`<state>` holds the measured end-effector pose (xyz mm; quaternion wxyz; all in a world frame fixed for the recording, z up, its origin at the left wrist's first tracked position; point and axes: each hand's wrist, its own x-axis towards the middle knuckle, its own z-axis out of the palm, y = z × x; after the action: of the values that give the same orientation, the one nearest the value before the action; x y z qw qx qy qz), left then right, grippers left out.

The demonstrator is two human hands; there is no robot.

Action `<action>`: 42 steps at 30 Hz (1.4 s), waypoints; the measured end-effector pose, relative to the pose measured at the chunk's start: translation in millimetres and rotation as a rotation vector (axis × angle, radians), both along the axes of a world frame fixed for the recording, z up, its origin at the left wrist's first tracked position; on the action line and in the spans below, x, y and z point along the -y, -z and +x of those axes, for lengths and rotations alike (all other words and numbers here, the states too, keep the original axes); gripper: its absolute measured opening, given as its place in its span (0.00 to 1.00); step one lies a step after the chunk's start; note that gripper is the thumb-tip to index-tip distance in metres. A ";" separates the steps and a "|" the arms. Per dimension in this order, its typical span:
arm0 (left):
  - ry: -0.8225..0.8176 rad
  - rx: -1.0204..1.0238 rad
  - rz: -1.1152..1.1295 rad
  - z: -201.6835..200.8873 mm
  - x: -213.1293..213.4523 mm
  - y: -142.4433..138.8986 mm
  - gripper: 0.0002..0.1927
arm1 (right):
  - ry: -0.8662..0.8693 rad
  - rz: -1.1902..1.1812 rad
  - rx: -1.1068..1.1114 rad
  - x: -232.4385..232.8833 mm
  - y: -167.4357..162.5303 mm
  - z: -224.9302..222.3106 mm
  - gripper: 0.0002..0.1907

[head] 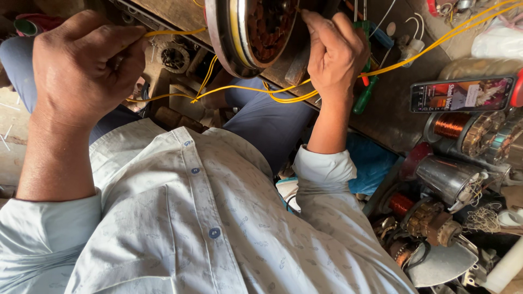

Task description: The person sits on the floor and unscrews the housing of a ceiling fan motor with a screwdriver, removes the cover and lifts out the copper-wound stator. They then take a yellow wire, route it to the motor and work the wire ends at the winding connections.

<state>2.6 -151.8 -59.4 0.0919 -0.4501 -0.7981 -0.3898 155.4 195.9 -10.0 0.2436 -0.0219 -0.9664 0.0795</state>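
My left hand (81, 68) is closed on a thin yellow wire (174, 32) that runs right to a round metal motor stator (256, 30) with copper windings, standing on edge at the top centre. My right hand (335, 51) is curled against the stator's right side, fingertips pinched at the windings where a yellow wire end shows. More loops of the yellow wire hang below the stator, over my lap.
A dark wooden workbench (392, 109) carries a green-handled screwdriver (364, 97), a phone (463, 93) and a white bag (498, 41). At right lie copper coils (452, 124), a shiny metal motor housing (449, 177) and several motor parts. Another wound stator (175, 57) lies lower left.
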 end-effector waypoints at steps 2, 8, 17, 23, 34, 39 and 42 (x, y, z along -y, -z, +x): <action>-0.006 0.008 0.009 0.3 -0.5 -1.2 0.05 | 0.012 -0.026 0.006 0.8 -0.1 1.8 0.11; -0.008 -0.006 0.025 0.2 -1.2 -4.9 0.05 | 0.039 -0.083 0.017 3.6 -0.2 3.9 0.11; 0.003 0.015 0.034 -1.6 -1.1 -5.0 0.04 | 0.043 -0.078 -0.012 3.0 3.7 2.2 0.09; -0.004 0.020 0.042 -1.3 -0.9 -5.4 0.03 | 0.037 -0.109 0.010 0.8 5.2 1.5 0.08; -0.004 0.026 0.042 -1.8 -0.7 -8.3 0.03 | 0.053 -0.111 0.029 6.1 -1.1 1.8 0.09; -0.016 0.029 0.039 -0.7 -1.8 -9.2 0.03 | 0.062 -0.119 0.017 8.5 -3.8 -0.4 0.09; -0.021 0.038 0.026 -0.5 -1.7 -10.1 0.03 | 0.067 -0.101 0.031 8.6 -4.1 -1.7 0.09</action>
<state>2.0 -150.1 -49.4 0.0865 -0.4331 -0.7992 -0.4077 153.7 187.3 -5.9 0.2297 -0.0679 -0.9635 0.1198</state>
